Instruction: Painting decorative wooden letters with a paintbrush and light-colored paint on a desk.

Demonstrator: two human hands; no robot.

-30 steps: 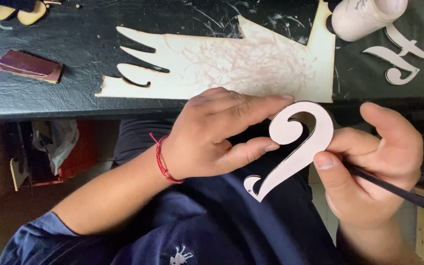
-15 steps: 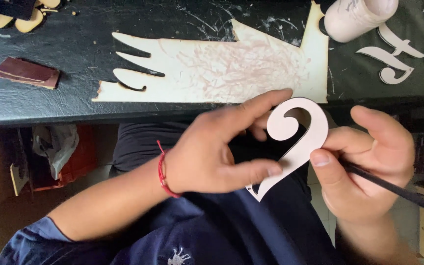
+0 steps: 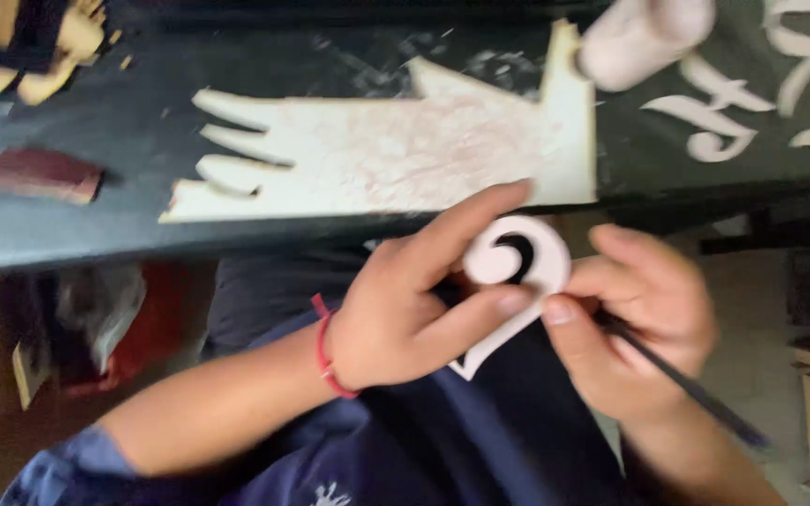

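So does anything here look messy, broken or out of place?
Little stands out. The big pale cutout board on the dark table has smudgy reddish scribble marks. The left hand and right hand hold the white curled piece normally.

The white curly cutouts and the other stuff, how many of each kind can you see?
White scroll cutout held by left hand and right hand: 1
Big cream cutout board: 1
Thin dark tool: 1
White bottle: 1
Reddish-brown block: 1
Total: 5
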